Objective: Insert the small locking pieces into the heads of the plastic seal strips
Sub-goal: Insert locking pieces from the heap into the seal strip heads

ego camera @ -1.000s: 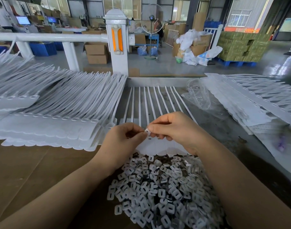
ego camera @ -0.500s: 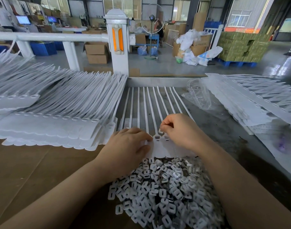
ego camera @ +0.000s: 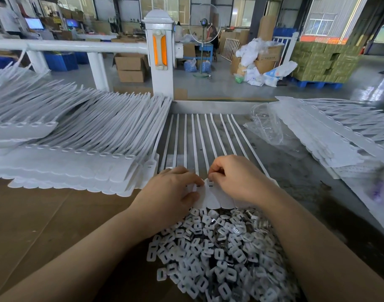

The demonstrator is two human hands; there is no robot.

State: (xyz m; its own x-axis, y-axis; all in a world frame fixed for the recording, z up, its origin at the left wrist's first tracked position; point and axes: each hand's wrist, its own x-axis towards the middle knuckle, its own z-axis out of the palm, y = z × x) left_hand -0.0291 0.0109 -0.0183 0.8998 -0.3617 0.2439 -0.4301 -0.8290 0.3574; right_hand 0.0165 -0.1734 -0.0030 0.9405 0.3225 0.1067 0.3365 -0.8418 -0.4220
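Right at the centre of the bench lies the joined row of white plastic seal strips [ego camera: 210, 196], scalloped heads toward the worker and thin tails fanning away toward the far rail. The right hand [ego camera: 234, 178] hovers over the heads with its fingertips pinched together on one of them; a locking piece is presumably under them, but it is too small and too covered to make out. The left hand [ego camera: 173, 192] rests on the row's left side, thumb and forefinger pressing the heads flat to steady them. A couple of the exposed heads show dark slots, though whether those are filled I cannot tell. Just below the heads, near the worker, sprawls a big heap of small white square locking pieces [ego camera: 217, 253] with slotted centres, so plenty of inserting looks to be left. To the left, on the brown cardboard-covered table [ego camera: 45, 219], sits a deep stack of white seal-strip sheets [ego camera: 77, 149]; to the right a second spread of white strip sheets [ego camera: 339, 136] lies beside a crumpled clear plastic bag [ego camera: 267, 127]. Which stack is finished and which is waiting cannot be read from here. My call: mid-job, one sheet in hand, many more to go.
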